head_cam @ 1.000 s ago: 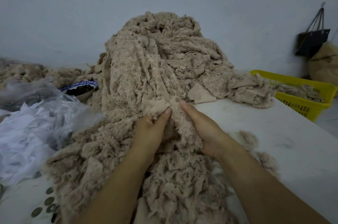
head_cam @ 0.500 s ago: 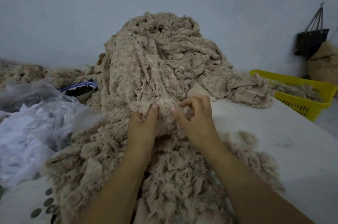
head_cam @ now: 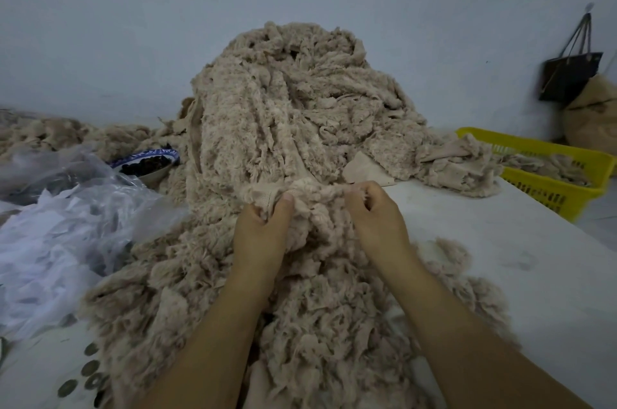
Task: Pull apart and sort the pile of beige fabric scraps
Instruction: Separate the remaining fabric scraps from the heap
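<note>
1. The pile is right in front of me: a tall heap of fuzzy beige scraps on the table. It rises against the wall and spills down toward my chest between my forearms.
2. Both hands are on one scrap at the foot of the pile, where a smooth woven backing shows beside the fluff.
3. My left hand is clamped on the scrap's left end, with the thumb pressed on top and the fingers curled underneath.
4. My right hand has its fingers curled tight, pinching the fluffy right end. The two hands sit close, with the scrap stretched between them.
5. Just behind my right hand a flat, smooth piece lies at the pile's edge.
6. Further right, a smaller clump sits on the table, touching the basket. The basket is yellow and slotted, with more scraps inside.
7. Past the basket, a dark bag hangs on the wall, with a tan sack below it.
8. To my left is crumpled clear plastic over white material.
9. Behind the plastic is a blue-rimmed bowl of something dark, tucked against the pile.
10. More beige fluff runs along the wall at far left.
</note>
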`<action>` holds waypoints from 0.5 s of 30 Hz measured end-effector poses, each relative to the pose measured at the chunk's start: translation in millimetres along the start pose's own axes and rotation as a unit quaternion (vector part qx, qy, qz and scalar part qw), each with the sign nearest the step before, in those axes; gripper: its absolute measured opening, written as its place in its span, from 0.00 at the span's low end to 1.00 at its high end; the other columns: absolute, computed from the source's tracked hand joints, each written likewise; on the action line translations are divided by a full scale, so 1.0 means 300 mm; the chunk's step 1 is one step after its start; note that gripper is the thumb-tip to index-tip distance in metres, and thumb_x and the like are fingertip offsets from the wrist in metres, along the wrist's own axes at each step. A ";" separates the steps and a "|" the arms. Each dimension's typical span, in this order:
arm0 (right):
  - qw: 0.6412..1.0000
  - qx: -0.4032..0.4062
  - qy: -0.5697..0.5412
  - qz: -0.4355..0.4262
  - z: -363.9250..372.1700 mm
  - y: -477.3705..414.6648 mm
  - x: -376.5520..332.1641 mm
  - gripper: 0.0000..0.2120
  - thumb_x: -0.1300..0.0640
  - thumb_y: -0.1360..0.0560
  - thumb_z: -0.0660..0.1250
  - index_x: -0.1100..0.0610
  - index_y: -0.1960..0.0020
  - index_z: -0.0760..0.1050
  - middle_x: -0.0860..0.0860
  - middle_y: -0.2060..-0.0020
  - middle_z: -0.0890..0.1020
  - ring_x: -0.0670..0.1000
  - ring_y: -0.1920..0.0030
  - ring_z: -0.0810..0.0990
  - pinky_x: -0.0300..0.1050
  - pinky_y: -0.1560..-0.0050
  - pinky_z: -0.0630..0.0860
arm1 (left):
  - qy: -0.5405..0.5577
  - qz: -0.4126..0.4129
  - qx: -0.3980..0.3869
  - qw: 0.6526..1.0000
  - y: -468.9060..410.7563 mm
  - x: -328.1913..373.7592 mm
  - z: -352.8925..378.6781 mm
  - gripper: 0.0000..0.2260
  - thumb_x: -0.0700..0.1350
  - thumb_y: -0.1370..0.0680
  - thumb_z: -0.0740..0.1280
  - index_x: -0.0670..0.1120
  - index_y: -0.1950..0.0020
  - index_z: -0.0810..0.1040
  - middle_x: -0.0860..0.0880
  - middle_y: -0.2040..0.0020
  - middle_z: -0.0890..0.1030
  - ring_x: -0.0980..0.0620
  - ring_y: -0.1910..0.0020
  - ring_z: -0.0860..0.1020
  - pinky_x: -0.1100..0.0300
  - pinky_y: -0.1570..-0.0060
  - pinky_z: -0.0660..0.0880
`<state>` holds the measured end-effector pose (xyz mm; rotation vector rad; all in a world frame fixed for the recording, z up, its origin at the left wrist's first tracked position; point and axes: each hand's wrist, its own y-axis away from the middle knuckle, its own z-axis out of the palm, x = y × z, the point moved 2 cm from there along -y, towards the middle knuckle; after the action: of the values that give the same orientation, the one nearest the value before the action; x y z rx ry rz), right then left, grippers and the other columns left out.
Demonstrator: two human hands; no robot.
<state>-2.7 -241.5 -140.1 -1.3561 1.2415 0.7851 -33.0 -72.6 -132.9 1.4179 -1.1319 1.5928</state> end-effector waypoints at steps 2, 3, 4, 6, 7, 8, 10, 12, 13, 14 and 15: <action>0.995 -0.025 -0.072 0.062 0.005 -0.007 0.011 0.14 0.43 0.18 0.61 0.51 0.57 0.75 0.38 0.70 0.76 0.45 0.67 0.74 0.31 0.67 0.71 | 0.081 -0.056 -0.005 0.995 -0.005 -0.006 0.008 0.14 0.51 0.22 0.72 0.44 0.41 0.79 0.49 0.48 0.86 0.52 0.51 0.85 0.50 0.51 0.82; 0.985 -0.040 -0.128 0.107 0.010 -0.013 0.016 0.15 0.42 0.19 0.61 0.51 0.50 0.79 0.40 0.61 0.82 0.47 0.59 0.80 0.36 0.55 0.78 | 0.134 -0.096 -0.014 0.986 -0.011 -0.010 0.009 0.18 0.48 0.22 0.72 0.43 0.35 0.77 0.45 0.44 0.85 0.48 0.47 0.84 0.48 0.48 0.82; 0.972 -0.049 -0.173 0.148 0.012 -0.015 0.017 0.17 0.41 0.19 0.60 0.51 0.41 0.80 0.43 0.54 0.84 0.48 0.54 0.82 0.45 0.49 0.80 | 0.185 -0.127 -0.028 0.974 -0.014 -0.008 0.008 0.20 0.45 0.22 0.72 0.41 0.32 0.74 0.42 0.43 0.84 0.44 0.47 0.84 0.46 0.47 0.82; 0.952 -0.057 -0.227 0.196 0.012 -0.017 0.017 0.20 0.42 0.18 0.60 0.51 0.33 0.76 0.42 0.63 0.81 0.43 0.66 0.77 0.41 0.64 0.76 | 0.256 -0.170 -0.070 0.949 -0.021 -0.004 0.003 0.20 0.40 0.23 0.70 0.40 0.31 0.74 0.40 0.46 0.85 0.43 0.49 0.85 0.47 0.52 0.83; 0.945 -0.051 -0.247 0.209 0.012 -0.020 0.023 0.20 0.42 0.18 0.60 0.52 0.33 0.76 0.41 0.72 0.76 0.42 0.74 0.70 0.38 0.73 0.69 | 0.284 -0.191 -0.091 0.935 -0.017 -0.001 0.002 0.22 0.37 0.24 0.70 0.40 0.30 0.73 0.39 0.45 0.85 0.43 0.51 0.86 0.49 0.56 0.84; 0.938 -0.040 -0.264 0.223 0.009 -0.019 0.028 0.19 0.43 0.18 0.61 0.53 0.33 0.76 0.42 0.77 0.72 0.42 0.78 0.65 0.37 0.77 0.65 | 0.305 -0.210 -0.109 0.923 -0.010 -0.001 0.006 0.24 0.35 0.24 0.69 0.39 0.28 0.71 0.37 0.44 0.84 0.43 0.53 0.86 0.51 0.60 0.83; 0.931 -0.045 -0.279 0.232 0.011 -0.013 0.022 0.21 0.42 0.19 0.61 0.53 0.32 0.76 0.43 0.75 0.76 0.43 0.76 0.70 0.36 0.75 0.70 | 0.294 -0.231 -0.142 0.917 0.009 0.000 0.020 0.19 0.34 0.20 0.64 0.36 0.29 0.71 0.35 0.44 0.83 0.42 0.53 0.86 0.53 0.61 0.82; 0.930 -0.063 -0.282 0.228 0.019 -0.014 0.016 0.25 0.40 0.19 0.61 0.53 0.29 0.74 0.48 0.52 0.86 0.48 0.54 0.83 0.49 0.50 0.82 | 0.238 -0.240 -0.172 0.925 0.022 -0.005 0.028 0.11 0.36 0.18 0.60 0.35 0.40 0.79 0.35 0.49 0.84 0.43 0.55 0.86 0.54 0.62 0.82; 0.933 -0.061 -0.278 0.222 0.020 -0.017 0.018 0.25 0.40 0.19 0.61 0.54 0.29 0.73 0.52 0.43 0.84 0.52 0.44 0.83 0.55 0.40 0.79 | 0.209 -0.235 -0.190 0.930 0.026 -0.004 0.031 0.12 0.37 0.18 0.60 0.37 0.49 0.83 0.36 0.53 0.84 0.44 0.58 0.86 0.55 0.63 0.82; 0.935 -0.062 -0.275 0.215 0.022 -0.018 0.018 0.25 0.40 0.19 0.61 0.54 0.29 0.73 0.54 0.40 0.83 0.54 0.41 0.82 0.57 0.37 0.77 | 0.184 -0.229 -0.220 0.930 0.034 0.004 0.038 0.15 0.40 0.18 0.60 0.39 0.55 0.86 0.38 0.54 0.84 0.45 0.59 0.86 0.56 0.63 0.81; 0.939 -0.065 -0.266 0.207 0.025 -0.015 0.012 0.25 0.41 0.19 0.61 0.55 0.29 0.74 0.55 0.40 0.83 0.55 0.41 0.82 0.57 0.37 0.77 | 0.163 -0.215 -0.258 0.928 0.041 0.009 0.045 0.15 0.45 0.18 0.62 0.42 0.55 0.87 0.40 0.52 0.85 0.45 0.55 0.86 0.56 0.61 0.82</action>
<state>3.9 -235.8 -143.8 -0.8906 1.0534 1.4450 -39.7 -89.7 -131.8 0.9243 -0.8770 1.0613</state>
